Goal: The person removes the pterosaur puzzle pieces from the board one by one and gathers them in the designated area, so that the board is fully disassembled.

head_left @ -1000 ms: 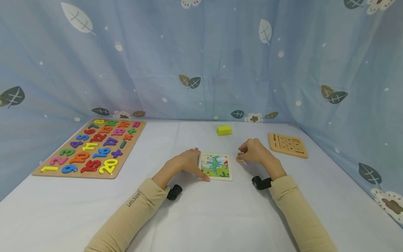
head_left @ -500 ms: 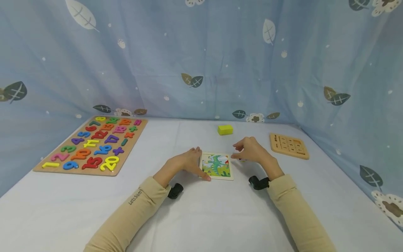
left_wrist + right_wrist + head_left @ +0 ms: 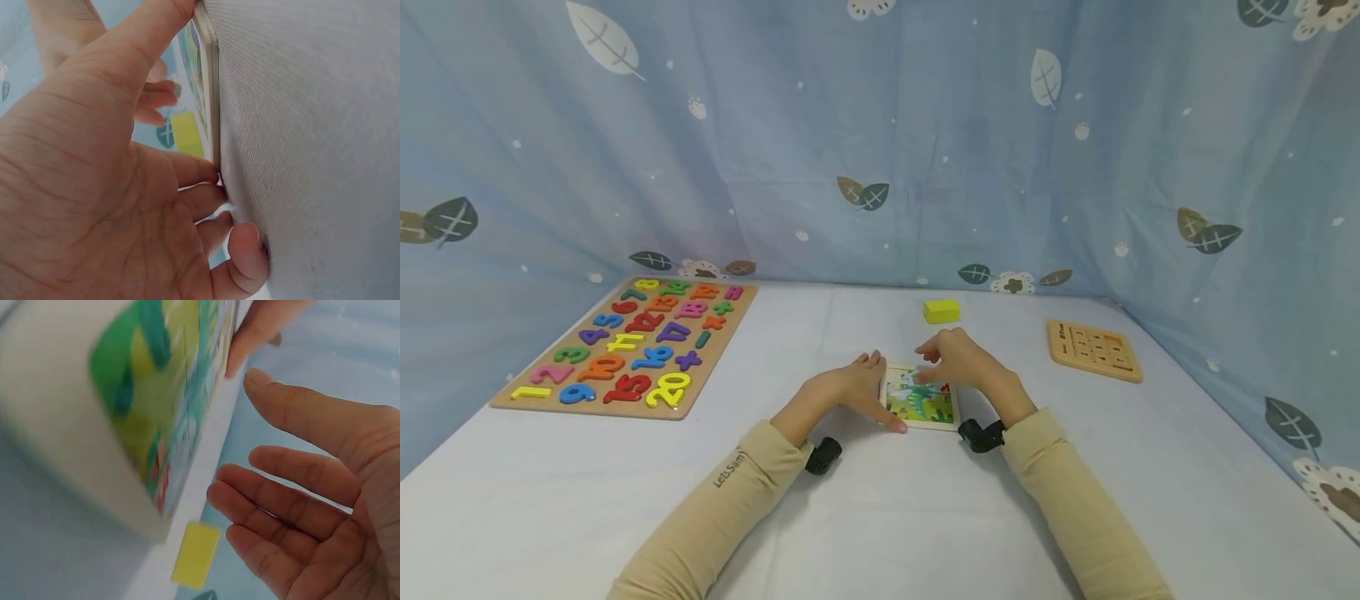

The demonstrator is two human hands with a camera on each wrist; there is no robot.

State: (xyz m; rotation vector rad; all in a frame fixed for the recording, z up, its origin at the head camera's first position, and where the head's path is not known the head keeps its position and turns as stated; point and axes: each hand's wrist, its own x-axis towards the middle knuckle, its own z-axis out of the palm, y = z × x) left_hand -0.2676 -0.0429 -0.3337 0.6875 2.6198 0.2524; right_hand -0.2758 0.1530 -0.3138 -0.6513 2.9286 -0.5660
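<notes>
A small square jigsaw puzzle with a pale frame and a green dinosaur picture lies on the white cloth. My left hand holds it along its left side, thumb at the near corner and fingers at the far one. In the left wrist view, the thumb and index fingertip meet the ends of the frame's edge. My right hand hovers over the puzzle's upper right part, hiding some of the picture. In the right wrist view, its loosely bent fingers hold nothing beside the puzzle.
Behind the puzzle stands a yellow block. A wooden board of colourful numbers lies at the left, and a small wooden number tablet at the right. A blue patterned curtain hangs at the back.
My right hand has moved left from a small patterned piece beside the puzzle to over the picture. My left hand keeps its hold on the frame. The head view has shifted slightly.
</notes>
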